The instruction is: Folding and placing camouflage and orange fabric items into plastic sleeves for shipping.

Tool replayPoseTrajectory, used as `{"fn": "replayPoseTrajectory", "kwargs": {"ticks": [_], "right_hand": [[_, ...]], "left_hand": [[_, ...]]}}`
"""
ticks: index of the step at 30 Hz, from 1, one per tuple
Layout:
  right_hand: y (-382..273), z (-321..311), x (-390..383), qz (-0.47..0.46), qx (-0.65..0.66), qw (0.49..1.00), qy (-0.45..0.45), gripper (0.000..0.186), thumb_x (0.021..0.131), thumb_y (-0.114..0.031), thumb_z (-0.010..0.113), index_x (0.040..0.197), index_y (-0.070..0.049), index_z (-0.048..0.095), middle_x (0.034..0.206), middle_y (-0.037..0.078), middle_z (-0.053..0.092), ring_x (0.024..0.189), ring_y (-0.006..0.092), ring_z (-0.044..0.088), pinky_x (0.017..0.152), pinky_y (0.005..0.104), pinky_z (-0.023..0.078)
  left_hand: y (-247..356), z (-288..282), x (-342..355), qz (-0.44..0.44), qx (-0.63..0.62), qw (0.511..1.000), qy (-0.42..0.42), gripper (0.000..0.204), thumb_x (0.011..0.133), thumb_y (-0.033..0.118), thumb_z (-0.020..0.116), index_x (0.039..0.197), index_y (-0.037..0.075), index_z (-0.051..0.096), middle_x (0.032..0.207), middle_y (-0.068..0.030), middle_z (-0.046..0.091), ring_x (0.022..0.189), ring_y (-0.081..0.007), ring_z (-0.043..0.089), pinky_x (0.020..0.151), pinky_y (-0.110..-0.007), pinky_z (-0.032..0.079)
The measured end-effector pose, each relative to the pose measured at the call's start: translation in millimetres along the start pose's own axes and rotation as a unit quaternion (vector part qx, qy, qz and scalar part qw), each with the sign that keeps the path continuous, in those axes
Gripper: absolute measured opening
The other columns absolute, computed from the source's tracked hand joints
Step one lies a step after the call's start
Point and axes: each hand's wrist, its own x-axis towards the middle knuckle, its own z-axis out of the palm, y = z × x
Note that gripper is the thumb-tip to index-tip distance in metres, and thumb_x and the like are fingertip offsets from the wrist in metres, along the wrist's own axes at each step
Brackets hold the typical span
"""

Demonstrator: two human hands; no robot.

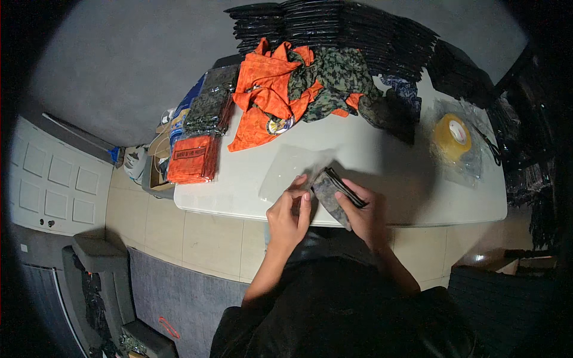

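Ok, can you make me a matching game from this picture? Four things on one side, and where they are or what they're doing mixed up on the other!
Things:
1. tape
2. door
3. right hand
4. orange pack

Clues:
A. white, over at the far left of the picture
B. at the near left corner of the table
C. yellow, at the right end of the table
D. holding a folded grey cloth

Right pairs: 1-C, 2-A, 3-D, 4-B
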Motion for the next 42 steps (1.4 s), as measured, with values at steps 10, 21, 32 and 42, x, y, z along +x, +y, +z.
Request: {"fn": "replayPoseTrajectory", "kwargs": {"ticks": [10,21,32,42], "right_hand": [[7.4,16.8,-5.2,-0.103,-0.073,0.992,0.021,0.032,0.086,-0.007,0.080,0.115,0.003,0.074,0.089,0.021,0.076,0.079,0.0165,0.076,0.071,0.0317,0.057],[0.3,8.3,-3.1,-0.376,-0.228,0.898,0.002,0.026,0.080,-0.005,0.077,0.106,-0.008,0.078,0.106,0.007,0.077,0.081,0.0257,0.069,0.076,0.0393,0.056],[15.7,20.3,8.9,-0.182,-0.089,0.979,0.010,0.039,0.084,-0.011,0.073,0.123,-0.003,0.070,0.094,0.026,0.071,0.081,0.0444,0.071,0.071,0.0490,0.057],[7.7,25.5,6.2,-0.330,-0.236,0.913,0.034,0.032,0.077,-0.014,0.076,0.108,-0.007,0.073,0.109,0.013,0.073,0.104,0.0373,0.068,0.088,0.0486,0.056]], "left_hand": [[1.9,1.9,8.6,0.051,0.011,0.998,0.019,0.006,0.097,0.002,0.065,0.095,-0.002,0.061,0.118,-0.0247,0.073,0.119,-0.0370,0.070,0.096,-0.044,0.056],[16.0,-8.5,23.9,0.104,0.048,0.991,-0.065,0.008,0.098,0.006,0.064,0.097,-0.001,0.062,0.120,-0.0252,0.073,0.131,-0.0389,0.062,0.112,-0.050,0.044],[33.0,-5.0,21.6,0.130,0.019,0.986,-0.106,0.008,0.098,0.014,0.066,0.099,0.005,0.067,0.137,-0.0142,0.067,0.146,-0.0403,0.046,0.119,-0.066,0.024],[46.1,9.5,22.6,0.102,0.026,0.988,-0.112,0.009,0.098,0.013,0.065,0.097,0.005,0.065,0.133,-0.0150,0.070,0.145,-0.0405,0.048,0.121,-0.066,0.020]]}}
